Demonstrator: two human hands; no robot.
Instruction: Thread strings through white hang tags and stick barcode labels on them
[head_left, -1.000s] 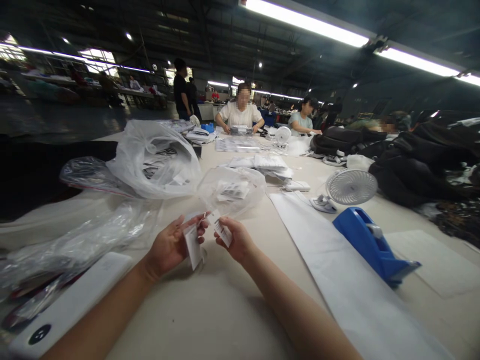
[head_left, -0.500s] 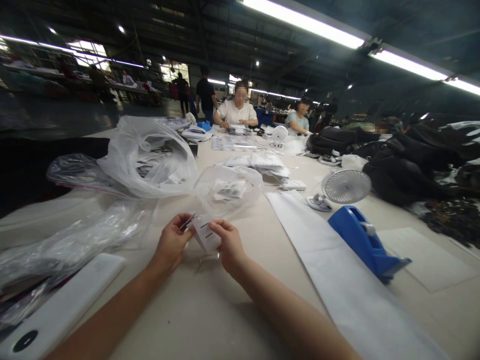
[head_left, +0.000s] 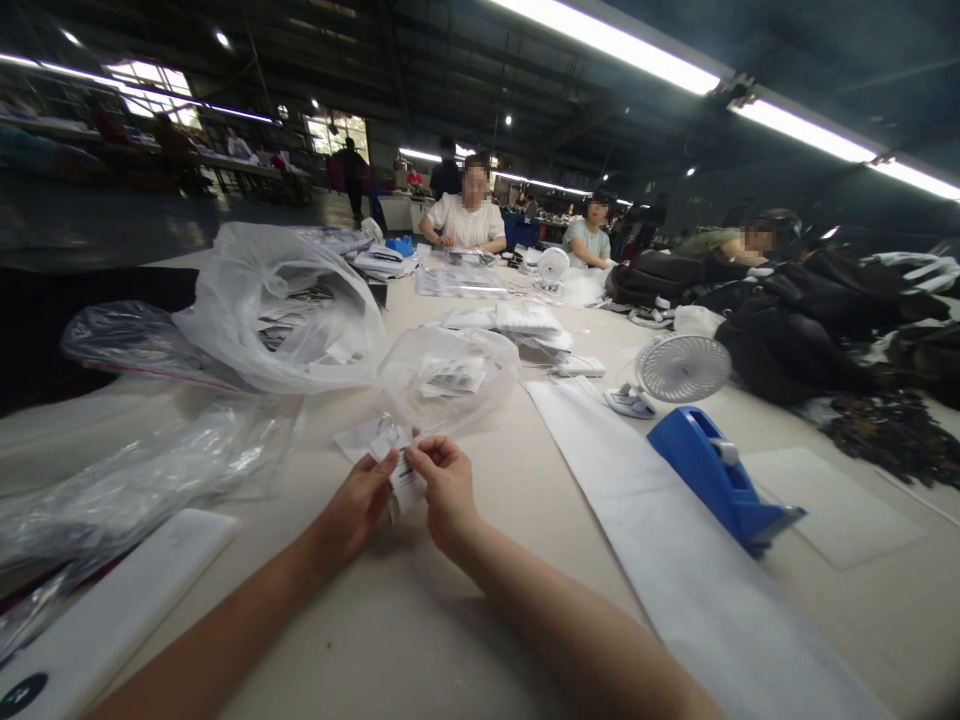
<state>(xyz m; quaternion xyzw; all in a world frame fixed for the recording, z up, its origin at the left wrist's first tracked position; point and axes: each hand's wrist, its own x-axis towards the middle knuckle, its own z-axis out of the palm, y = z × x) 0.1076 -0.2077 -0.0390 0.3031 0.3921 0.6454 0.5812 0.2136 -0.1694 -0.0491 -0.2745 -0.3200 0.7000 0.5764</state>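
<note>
White printed tags are pinched between my two hands, low over the pale table. My left hand is closed on their left side, its thumb lying across the front. From the right, my right hand grips their edge with thumb and curled fingers. More white card fans out beyond the left fingertips; whether it is part of the held bunch I cannot tell. Just past the hands lies an open clear plastic bag with printed tags inside.
A larger plastic bag of tags stands behind on the left, near crumpled clear film. To the right are white sheeting, a blue tape dispenser and a small fan. Two people sit working across the table.
The tags have turned and are gripped closer together, with the left thumb now over their front. More white card shows beyond the left fingers. The whole view has shifted slightly.
</note>
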